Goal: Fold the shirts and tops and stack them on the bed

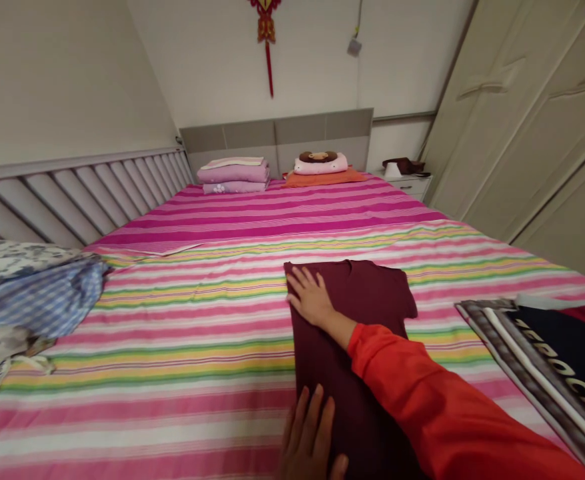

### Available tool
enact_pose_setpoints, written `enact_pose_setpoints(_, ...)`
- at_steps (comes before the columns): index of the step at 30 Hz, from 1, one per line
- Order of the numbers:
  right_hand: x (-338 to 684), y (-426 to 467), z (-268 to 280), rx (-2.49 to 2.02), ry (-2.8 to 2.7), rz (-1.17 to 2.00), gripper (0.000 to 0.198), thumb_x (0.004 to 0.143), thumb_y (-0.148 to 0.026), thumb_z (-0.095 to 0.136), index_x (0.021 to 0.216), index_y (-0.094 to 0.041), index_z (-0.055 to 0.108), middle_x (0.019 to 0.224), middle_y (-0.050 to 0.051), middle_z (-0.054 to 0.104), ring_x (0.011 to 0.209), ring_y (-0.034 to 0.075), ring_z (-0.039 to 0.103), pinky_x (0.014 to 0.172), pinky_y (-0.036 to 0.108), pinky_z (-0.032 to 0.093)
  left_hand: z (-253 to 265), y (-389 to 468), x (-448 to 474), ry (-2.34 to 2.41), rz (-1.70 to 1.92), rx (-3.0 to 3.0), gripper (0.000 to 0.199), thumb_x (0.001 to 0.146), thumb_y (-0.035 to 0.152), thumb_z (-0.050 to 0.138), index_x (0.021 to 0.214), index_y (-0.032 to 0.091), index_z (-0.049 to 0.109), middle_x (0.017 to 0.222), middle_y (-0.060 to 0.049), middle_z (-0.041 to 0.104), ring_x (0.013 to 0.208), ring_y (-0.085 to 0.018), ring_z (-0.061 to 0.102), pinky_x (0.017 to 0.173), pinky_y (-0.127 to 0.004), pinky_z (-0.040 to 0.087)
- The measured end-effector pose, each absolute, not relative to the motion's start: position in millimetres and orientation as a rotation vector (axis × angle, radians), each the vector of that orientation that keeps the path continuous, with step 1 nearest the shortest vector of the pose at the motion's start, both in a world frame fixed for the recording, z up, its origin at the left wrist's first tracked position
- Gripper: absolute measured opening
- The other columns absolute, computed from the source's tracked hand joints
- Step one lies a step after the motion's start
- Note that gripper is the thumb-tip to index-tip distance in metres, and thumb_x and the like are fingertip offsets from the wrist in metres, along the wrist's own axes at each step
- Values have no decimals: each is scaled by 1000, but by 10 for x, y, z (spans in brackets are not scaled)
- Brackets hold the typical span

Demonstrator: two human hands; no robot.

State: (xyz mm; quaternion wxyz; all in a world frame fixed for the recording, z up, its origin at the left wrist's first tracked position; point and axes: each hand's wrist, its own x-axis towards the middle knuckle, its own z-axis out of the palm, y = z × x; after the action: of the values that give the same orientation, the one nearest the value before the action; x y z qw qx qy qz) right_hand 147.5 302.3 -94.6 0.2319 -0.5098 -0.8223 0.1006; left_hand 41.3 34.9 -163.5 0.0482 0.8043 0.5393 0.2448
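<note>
A maroon T-shirt (372, 287) lies on the striped bed, its left side a straight edge and one sleeve sticking out at the right. My right hand (312, 297), in a red sleeve, rests flat with spread fingers on the shirt's upper left part. Lower down, my left hand (312, 437) lies over the shirt's left edge near the bottom of the view, fingers stretched out. The shirt's lower end runs out of the frame, partly behind my right forearm.
Folded clothes (562, 360) lie stacked at the right. Loose clothes (47, 287), one blue checked, are heaped at the left by the bed rail (72, 193). Folded purple bedding (235, 175) and an orange pillow (322, 177) sit near the headboard (272, 137). A wardrobe (517, 113) stands right.
</note>
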Motion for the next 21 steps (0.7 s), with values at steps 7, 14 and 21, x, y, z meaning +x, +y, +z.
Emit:
enact_pose_setpoints(7, 1659, 3002, -953, -1491, -2320, 442, 55, 96, -48, 38, 146, -26, 43, 158, 6, 34, 148, 24, 23, 118, 48, 19, -1865, 637, 340, 1589, 816, 2963, 65, 87, 34, 54, 148, 24, 36, 147, -4, 52, 133, -25, 48, 100, -36, 47)
enact_pose_setpoints(14, 3195, 2843, -799, -1943, -1173, 228, 41, 87, -30, 52, 123, -11, 57, 130, 20, 59, 126, 30, 50, 104, 45, 38, -1728, 615, 345, 1582, 864, 2938, 60, 86, 30, 54, 145, 26, 42, 145, -1, 54, 134, -22, 47, 101, -34, 45)
enact_pose_setpoints(21, 3900, 2958, -912, -2086, -1003, 585, 27, 66, -32, 81, 71, -17, 59, 64, 2, 63, 68, 20, 61, 58, 27, 44, -1663, 345, 1011, 1497, 861, 2689, 61, 84, 46, 58, 141, 26, 48, 142, -9, 55, 128, -32, 50, 104, -48, 41)
